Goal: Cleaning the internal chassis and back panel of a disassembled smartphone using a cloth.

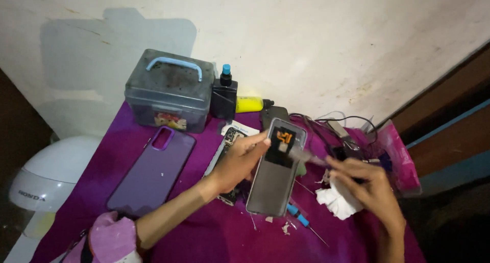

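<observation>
The left hand [240, 161] grips a grey rectangular phone screen panel [275, 168], already lifted off. The right hand [365, 184] pinches a blurred tool [306, 156] against it, crumpled white tissue [337, 199] beneath. The opened phone body [227, 143] lies unassembled.

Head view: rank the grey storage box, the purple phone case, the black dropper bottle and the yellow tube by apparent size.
1. Grey storage box and purple phone case: look similar in extent, and the case lies nearer the camera, so unranked.
2. Black dropper bottle.
3. Yellow tube, partly hidden behind the bottle.

Both forearms are bare, no watch or rings showing. The left arm [173, 212] comes out of a pink sleeve [109, 237] pushed up near the elbow, with folds in the soft cloth.
</observation>
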